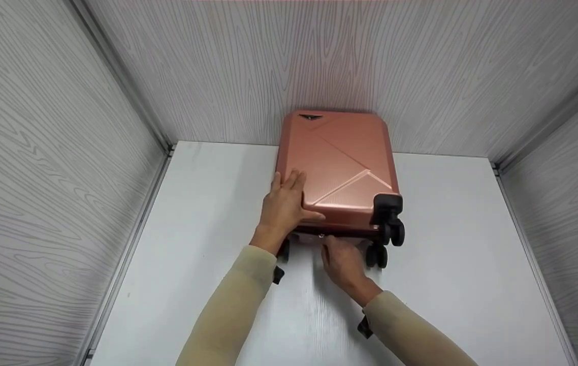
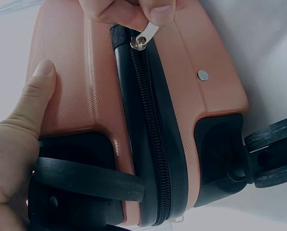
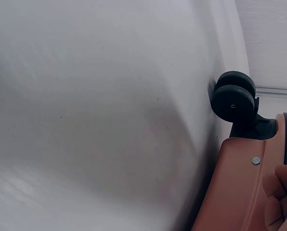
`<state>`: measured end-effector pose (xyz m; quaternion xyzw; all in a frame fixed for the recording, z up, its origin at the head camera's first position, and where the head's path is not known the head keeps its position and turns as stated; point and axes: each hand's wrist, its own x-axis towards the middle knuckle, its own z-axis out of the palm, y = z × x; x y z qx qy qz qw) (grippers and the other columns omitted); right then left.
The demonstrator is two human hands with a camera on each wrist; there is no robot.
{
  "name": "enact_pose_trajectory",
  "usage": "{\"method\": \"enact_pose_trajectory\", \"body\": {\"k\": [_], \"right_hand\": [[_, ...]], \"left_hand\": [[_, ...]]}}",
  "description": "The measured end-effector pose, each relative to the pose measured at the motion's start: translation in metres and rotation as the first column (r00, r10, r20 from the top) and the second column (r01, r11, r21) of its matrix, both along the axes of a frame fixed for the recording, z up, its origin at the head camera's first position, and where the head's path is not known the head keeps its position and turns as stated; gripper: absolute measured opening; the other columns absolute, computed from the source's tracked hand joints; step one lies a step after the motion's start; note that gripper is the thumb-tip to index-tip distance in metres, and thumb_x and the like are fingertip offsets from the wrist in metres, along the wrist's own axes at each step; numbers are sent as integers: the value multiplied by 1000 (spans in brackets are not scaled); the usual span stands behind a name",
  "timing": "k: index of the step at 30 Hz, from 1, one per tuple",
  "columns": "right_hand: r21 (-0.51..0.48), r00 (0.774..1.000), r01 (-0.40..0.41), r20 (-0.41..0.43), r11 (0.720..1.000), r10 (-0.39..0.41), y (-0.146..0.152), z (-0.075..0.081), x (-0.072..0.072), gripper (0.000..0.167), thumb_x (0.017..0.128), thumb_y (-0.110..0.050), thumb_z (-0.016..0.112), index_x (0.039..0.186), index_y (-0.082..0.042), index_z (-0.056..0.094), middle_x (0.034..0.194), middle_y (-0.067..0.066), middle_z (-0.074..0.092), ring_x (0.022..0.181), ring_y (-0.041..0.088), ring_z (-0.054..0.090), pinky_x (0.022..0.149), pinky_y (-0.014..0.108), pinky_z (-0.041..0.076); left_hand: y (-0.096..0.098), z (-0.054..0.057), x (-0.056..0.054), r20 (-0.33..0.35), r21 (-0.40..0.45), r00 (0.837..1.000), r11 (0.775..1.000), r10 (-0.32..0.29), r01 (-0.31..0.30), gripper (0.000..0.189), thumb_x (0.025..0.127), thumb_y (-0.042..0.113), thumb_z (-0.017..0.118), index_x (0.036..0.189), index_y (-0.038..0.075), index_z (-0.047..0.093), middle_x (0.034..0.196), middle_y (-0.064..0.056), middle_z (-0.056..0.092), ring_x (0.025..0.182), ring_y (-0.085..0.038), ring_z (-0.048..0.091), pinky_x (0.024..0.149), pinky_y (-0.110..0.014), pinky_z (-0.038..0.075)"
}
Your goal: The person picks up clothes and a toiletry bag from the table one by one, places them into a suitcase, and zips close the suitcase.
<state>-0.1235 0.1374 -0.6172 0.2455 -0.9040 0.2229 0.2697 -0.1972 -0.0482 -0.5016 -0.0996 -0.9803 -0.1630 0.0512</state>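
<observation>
A rose-pink hard-shell suitcase (image 1: 337,152) lies flat on the white surface, its wheeled end toward me. My left hand (image 1: 283,208) rests on its near left corner, fingers spread on the shell and thumb along the near edge. At the middle of that near end, my right hand (image 1: 344,262) pinches a metal zipper pull (image 2: 149,32). In the left wrist view, the black zipper (image 2: 150,110) runs closed from the pull down to the corner. Only part of the right hand shows at the edge of the right wrist view.
Black caster wheels (image 1: 393,231) stick out at the suitcase's near corners. The suitcase's far end is close to the grey wood-grain back wall (image 1: 218,76). Side panels (image 1: 40,178) stand left and right of the white surface (image 1: 207,203).
</observation>
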Motion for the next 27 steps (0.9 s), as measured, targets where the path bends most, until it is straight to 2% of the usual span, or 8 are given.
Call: {"method": "enact_pose_trajectory", "body": {"k": [11,20,27], "right_hand": [[0,999,1,51,1000,-1,2,0,0,22,90,-6,77,89,-8,55,67,8,59,57,32,62,49,48,49],[-1,998,4,69,1000,-4,2,-1,0,17,92,-6,73,91,-8,56,65,8,57,56,31,61,48,47,48],[39,993,11,113,999,-16,-3,4,0,17,94,-9,71,89,-8,55,67,9,58,57,33,61,48,49,48]], "left_hand": [[1,0,0,10,6,1000,1000,-8,8,125,67,75,83,165,14,37,169,-10,38,155,-50,30,105,-55,54],[1,-1,0,-2,22,1000,1000,-13,13,126,65,74,85,165,13,38,169,-11,37,154,-52,30,108,-53,53],[0,0,0,15,13,1000,1000,-10,10,125,67,75,84,165,13,37,170,-10,37,156,-50,29,103,-56,56]]}}
